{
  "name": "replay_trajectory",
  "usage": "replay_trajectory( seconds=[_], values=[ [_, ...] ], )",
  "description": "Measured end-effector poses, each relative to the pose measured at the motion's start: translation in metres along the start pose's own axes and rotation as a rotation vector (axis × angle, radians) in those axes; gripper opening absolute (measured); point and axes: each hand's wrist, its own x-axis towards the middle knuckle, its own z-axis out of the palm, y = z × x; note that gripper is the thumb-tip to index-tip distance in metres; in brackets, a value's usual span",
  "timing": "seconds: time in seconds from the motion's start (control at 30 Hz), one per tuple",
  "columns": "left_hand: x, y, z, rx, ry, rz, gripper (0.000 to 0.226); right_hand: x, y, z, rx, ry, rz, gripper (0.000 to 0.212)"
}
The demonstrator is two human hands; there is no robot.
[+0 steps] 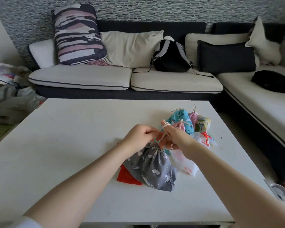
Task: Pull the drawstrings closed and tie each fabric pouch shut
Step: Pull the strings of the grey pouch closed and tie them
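Several pouches (190,122) right of centre are already sitting cinched and knotted on the table (69,145). Both hands are working the grey pouch (153,168) at centre, directly below them: the left hand (138,137) is pinching its drawstring (163,135), the right hand (173,137) is holding cord looped round a raised finger. A red pouch (127,176) underneath is probably waiting.

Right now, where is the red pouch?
In the head view, the red pouch lies flat on the white table, mostly tucked under the left side of the grey pouch being tied.
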Motion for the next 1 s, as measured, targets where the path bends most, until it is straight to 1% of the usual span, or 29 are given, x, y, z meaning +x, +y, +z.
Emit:
replay_trajectory(
  seconds=[0.07, 0.17, 0.23, 0.3, 0.37, 0.43, 0.53, 0.57, 0.63, 0.7, 0.73, 0.8, 0.83, 0.9, 0.93, 1.0],
  values=[
    [0.0, 0.002, 0.005, -0.025, 0.008, 0.018, 0.016, -0.003, -0.002, -0.001, 0.047, 0.024, -0.038, 0.055],
    [0.0, 0.008, 0.01, -0.076, 0.029, 0.029, 0.015, -0.003, -0.007, -0.001, 0.16, 0.149, -0.075, 0.051],
    [0.0, 0.008, 0.014, -0.113, 0.007, 0.019, 0.02, -0.004, -0.013, -0.003, 0.175, 0.19, -0.128, 0.038],
    [0.001, 0.007, 0.017, -0.178, -0.008, 0.007, 0.026, -0.006, -0.018, -0.006, 0.17, 0.157, -0.183, 0.029],
    [0.003, 0.007, 0.019, -0.191, -0.011, -0.004, 0.032, -0.008, -0.022, -0.008, 0.165, 0.092, -0.213, 0.024],
    [0.004, 0.008, 0.019, -0.218, -0.049, -0.008, 0.03, -0.011, -0.025, -0.01, 0.148, 0.041, -0.227, 0.02],
    [0.005, 0.007, 0.015, -0.334, -0.119, -0.028, 0.025, -0.011, -0.027, -0.014, 0.196, -0.047, -0.215, 0.012],
    [0.006, 0.005, 0.013, -0.367, -0.12, -0.037, 0.026, -0.009, -0.027, -0.016, 0.178, -0.051, -0.21, 0.011],
    [0.006, 0.002, 0.009, -0.464, -0.097, -0.074, 0.03, -0.006, -0.024, -0.022, 0.151, -0.017, -0.189, 0.016],
    [0.006, 0.0, 0.006, -0.556, -0.089, -0.121, 0.033, -0.002, -0.018, -0.027, 0.284, 0.03, -0.156, 0.019],
    [0.005, 0.0, 0.007, -0.554, -0.097, -0.134, 0.034, -0.001, -0.015, -0.029, 0.389, 0.064, -0.118, 0.019],
    [0.003, -0.002, 0.01, -0.444, -0.101, -0.165, 0.034, 0.001, -0.011, -0.029, 0.545, 0.126, -0.03, 0.016],
    [0.003, -0.002, 0.011, -0.346, -0.088, -0.174, 0.035, 0.002, -0.01, -0.028, 0.582, 0.136, -0.005, 0.015],
    [0.005, -0.001, 0.011, -0.065, -0.062, -0.147, 0.034, 0.002, -0.015, -0.024, 0.649, 0.118, 0.014, 0.013],
    [0.006, 0.0, 0.01, 0.093, -0.07, -0.122, 0.034, 0.001, -0.02, -0.023, 0.685, 0.101, 0.015, 0.01],
    [0.004, 0.005, 0.01, 0.354, -0.118, -0.059, 0.035, 0.001, -0.029, -0.021, 0.721, 0.053, 0.009, 0.012]
  ],
)
